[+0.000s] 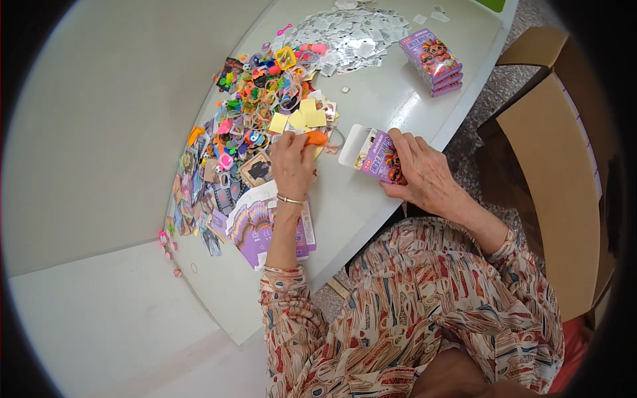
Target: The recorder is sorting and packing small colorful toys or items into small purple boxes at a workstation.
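My right hand point(428, 174) grips a small purple cardboard box point(381, 156) near the table's edge. The box's white end flap point(353, 144) stands open toward my left hand, and something pale shows inside. My left hand point(290, 166) has its fingers closed on a small orange item point(316, 138), whose kind I cannot make out. Beyond that hand lie several yellow paper squares point(308, 114) and a heap of mixed small plastic toys point(259, 99). Under my left wrist, flattened purple boxes point(255, 229) are fanned out, partly hidden by the forearm.
A stack of closed purple boxes point(432, 56) stands at the far right of the table point(391, 99). A wide pile of small white packets point(345, 40) lies at the back. On the right, beside the table, is a large open brown carton point(551, 172). A pale wall point(119, 132) borders the left.
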`<state>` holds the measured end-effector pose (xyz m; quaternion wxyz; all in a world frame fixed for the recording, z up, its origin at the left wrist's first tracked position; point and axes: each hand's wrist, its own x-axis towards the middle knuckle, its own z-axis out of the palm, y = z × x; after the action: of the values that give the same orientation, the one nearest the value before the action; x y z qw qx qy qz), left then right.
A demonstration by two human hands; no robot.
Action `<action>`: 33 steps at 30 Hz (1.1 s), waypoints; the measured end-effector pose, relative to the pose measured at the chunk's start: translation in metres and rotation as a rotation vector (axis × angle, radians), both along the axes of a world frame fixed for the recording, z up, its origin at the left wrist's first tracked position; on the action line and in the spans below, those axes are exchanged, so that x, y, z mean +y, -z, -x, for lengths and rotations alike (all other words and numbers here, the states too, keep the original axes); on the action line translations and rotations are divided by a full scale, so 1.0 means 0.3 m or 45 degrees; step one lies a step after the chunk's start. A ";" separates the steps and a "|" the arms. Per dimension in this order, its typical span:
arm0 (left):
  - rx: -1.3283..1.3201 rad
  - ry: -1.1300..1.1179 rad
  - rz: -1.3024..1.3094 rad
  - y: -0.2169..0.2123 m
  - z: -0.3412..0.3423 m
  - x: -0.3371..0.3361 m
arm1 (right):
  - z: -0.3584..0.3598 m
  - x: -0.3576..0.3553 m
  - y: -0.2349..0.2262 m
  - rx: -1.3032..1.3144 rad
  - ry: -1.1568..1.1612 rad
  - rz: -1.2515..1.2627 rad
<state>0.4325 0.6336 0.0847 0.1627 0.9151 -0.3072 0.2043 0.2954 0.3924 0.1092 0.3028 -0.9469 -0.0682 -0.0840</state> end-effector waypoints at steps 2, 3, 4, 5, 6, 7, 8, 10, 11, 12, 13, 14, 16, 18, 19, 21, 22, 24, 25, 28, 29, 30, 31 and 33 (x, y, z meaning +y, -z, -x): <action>0.036 -0.003 0.091 0.007 -0.020 0.015 | -0.002 -0.005 0.012 -0.045 -0.033 -0.057; 0.064 -0.021 0.178 0.009 -0.026 0.026 | -0.003 -0.002 0.019 -0.040 -0.027 -0.052; 0.055 -0.032 0.226 -0.011 -0.019 0.019 | -0.009 0.001 0.034 -0.061 -0.036 -0.101; 0.065 -0.017 0.233 -0.039 -0.008 0.000 | -0.010 -0.003 0.040 -0.081 -0.032 -0.143; 0.207 -0.065 0.412 -0.067 0.008 -0.015 | -0.010 -0.010 0.044 -0.073 -0.018 -0.136; 0.336 -0.129 0.582 -0.111 0.032 -0.017 | -0.012 -0.006 0.040 -0.106 -0.020 -0.157; 0.446 -0.134 0.826 -0.139 0.057 -0.039 | -0.014 -0.001 0.043 -0.134 -0.021 -0.174; 0.564 -0.064 1.030 -0.227 0.132 -0.101 | -0.015 0.012 0.049 -0.143 -0.001 -0.182; 0.683 0.013 1.234 -0.266 0.167 -0.137 | -0.016 0.015 0.052 -0.154 0.023 -0.187; 0.703 0.075 1.285 -0.281 0.191 -0.169 | -0.016 0.014 0.057 -0.150 0.030 -0.186; 0.700 0.072 1.286 -0.278 0.209 -0.180 | -0.018 0.020 0.053 -0.125 0.034 -0.191; 0.604 0.109 1.200 -0.272 0.225 -0.192 | -0.019 0.023 0.051 -0.100 0.041 -0.195; 0.485 0.142 1.055 -0.253 0.236 -0.207 | -0.018 0.032 0.046 -0.109 0.036 -0.192; 0.539 0.098 1.063 -0.259 0.241 -0.200 | -0.019 0.040 0.041 -0.121 0.025 -0.191; 0.609 0.066 1.072 -0.259 0.240 -0.206 | -0.017 0.038 0.047 -0.129 0.025 -0.183; 0.565 0.179 1.185 -0.278 0.228 -0.221 | -0.016 0.034 0.048 -0.135 0.029 -0.176; 0.587 0.183 1.269 -0.285 0.223 -0.225 | -0.017 0.032 0.045 -0.105 0.031 -0.165; 0.606 0.240 1.351 -0.276 0.217 -0.244 | -0.014 0.026 0.044 -0.073 0.038 -0.155; 0.600 0.237 1.348 -0.268 0.222 -0.255 | -0.015 0.029 0.040 -0.072 0.024 -0.141; 0.540 0.190 1.089 -0.193 0.217 -0.263 | -0.016 0.040 0.034 -0.064 0.003 -0.135; 0.542 0.194 1.089 -0.171 0.215 -0.260 | -0.015 0.038 0.033 -0.053 0.005 -0.139; 0.278 0.249 0.755 -0.156 0.217 -0.259 | -0.016 0.036 0.032 -0.053 0.008 -0.138; 0.019 0.299 0.417 -0.145 0.221 -0.256 | -0.015 0.034 0.031 -0.032 -0.008 -0.124; 0.075 0.288 0.368 -0.136 0.230 -0.239 | -0.012 0.033 0.026 -0.011 -0.025 -0.111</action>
<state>0.3635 0.5620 0.1256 0.3235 0.8475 -0.3705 0.1997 0.2990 0.4023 0.1014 0.3443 -0.9317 -0.0752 -0.0878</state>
